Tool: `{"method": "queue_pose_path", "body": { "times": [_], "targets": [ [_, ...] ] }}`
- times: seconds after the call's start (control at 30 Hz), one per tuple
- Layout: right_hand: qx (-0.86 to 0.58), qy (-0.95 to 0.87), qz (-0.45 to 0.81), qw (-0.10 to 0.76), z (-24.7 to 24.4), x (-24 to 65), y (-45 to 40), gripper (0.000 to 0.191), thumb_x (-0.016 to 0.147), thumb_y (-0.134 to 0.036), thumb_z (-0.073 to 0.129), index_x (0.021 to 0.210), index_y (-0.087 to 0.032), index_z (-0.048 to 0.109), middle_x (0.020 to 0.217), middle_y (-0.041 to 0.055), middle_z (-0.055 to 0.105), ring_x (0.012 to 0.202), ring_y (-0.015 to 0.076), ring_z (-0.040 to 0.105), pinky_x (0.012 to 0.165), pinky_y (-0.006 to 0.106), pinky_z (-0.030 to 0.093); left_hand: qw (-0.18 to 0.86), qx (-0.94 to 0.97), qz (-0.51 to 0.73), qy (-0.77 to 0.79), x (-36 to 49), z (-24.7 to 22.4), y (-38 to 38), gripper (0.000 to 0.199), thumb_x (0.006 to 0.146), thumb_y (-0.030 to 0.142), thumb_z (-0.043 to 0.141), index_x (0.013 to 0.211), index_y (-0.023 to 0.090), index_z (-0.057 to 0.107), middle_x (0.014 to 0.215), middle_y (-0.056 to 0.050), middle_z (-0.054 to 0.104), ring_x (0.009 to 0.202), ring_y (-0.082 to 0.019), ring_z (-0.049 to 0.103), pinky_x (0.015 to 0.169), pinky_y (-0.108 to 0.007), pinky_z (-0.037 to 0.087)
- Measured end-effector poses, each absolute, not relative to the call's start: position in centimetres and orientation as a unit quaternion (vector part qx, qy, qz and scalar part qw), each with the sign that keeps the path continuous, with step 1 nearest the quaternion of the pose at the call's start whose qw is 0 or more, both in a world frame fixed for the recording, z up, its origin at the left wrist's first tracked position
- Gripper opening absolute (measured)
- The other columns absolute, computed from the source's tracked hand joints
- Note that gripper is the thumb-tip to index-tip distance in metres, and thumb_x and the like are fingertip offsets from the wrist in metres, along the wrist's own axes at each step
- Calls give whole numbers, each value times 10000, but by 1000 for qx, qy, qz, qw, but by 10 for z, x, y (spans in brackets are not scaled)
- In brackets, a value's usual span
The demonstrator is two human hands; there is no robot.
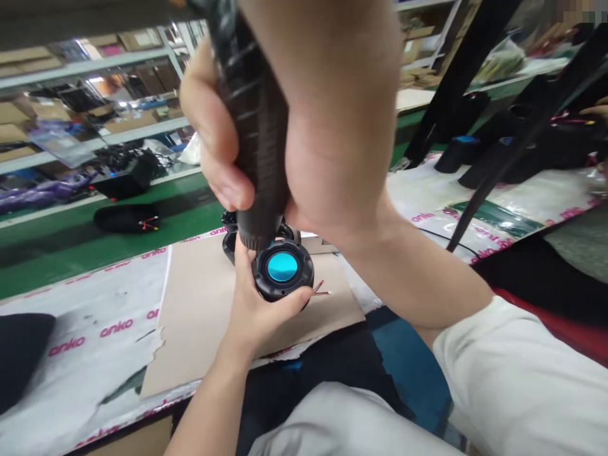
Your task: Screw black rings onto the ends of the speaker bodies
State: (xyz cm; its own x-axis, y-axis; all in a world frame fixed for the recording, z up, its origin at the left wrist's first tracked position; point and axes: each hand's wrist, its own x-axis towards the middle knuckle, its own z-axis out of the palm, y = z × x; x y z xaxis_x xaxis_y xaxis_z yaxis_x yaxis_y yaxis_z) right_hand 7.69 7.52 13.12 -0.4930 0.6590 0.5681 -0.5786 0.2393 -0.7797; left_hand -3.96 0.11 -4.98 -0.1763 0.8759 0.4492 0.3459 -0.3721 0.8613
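My right hand point(332, 133) is wrapped round a black electric screwdriver point(261, 145), held upright close to the camera. The lower end of the screwdriver is over the far left rim of a round black speaker point(282, 268) with a shiny blue centre; its tip is hidden. With thumb and fingers, my left hand point(256, 313) grips the speaker from the near side. Thin red wires with a small connector point(323, 292) stick out at the speaker's right. More black round parts point(230, 237) stand just behind, partly covered by the screwdriver.
Under the work lies a brown cardboard sheet point(197, 304) on printed white wrap point(109, 342). A black piece with coloured wire ends point(126, 218) rests on the green surface. Black cylinders point(456, 152) stand at the right behind a dark slanted bar point(503, 171). Cluttered shelves point(85, 69) fill the back.
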Motion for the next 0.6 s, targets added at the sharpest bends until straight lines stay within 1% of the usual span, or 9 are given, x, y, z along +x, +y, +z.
{"method": "queue_pose_path", "body": {
  "times": [0.07,0.17,0.27,0.4,0.53,0.6],
  "targets": [
    [-42,-631,595,496,131,68,73,599,1009,-815,313,1115,-237,426,387,-118,384,346,161,386,342,253,339,231,592,578,512,-38,-49,1,989,743,617,945,1523,250,462,1380,-138,681,1255,-329,712,1057,-460,589],
    [-55,-644,580,495,130,63,76,626,986,-854,307,1110,-246,392,420,-76,478,355,190,427,349,290,370,231,590,581,511,-36,-46,1,995,745,627,940,1526,252,451,1383,-135,682,1235,-318,721,1032,-446,608],
    [-83,-640,572,506,129,63,77,644,953,-880,369,1101,-253,391,437,-88,438,357,172,409,363,282,358,238,594,582,502,-35,-42,2,1002,759,608,932,1550,256,428,1393,-134,684,1215,-310,732,1008,-433,623],
    [-86,-640,575,502,126,63,76,631,929,-874,454,1082,-267,372,442,-101,406,355,167,399,375,281,352,241,591,580,506,-34,-41,2,942,762,588,933,1505,251,463,1376,-130,693,1195,-305,741,1003,-430,627],
    [-38,-632,576,517,122,63,78,594,942,-846,450,1050,-266,385,458,-96,420,399,175,471,405,275,374,231,588,573,523,-34,-41,1,937,742,636,927,1473,252,485,1395,-134,687,1238,-321,725,1032,-449,617],
    [-42,-631,589,504,122,61,80,598,946,-845,452,1057,-259,404,453,-102,422,393,166,473,407,267,382,232,592,569,521,-35,-39,2,940,737,638,926,1473,257,482,1423,-138,675,1266,-330,714,1048,-460,613]
  ]
}}
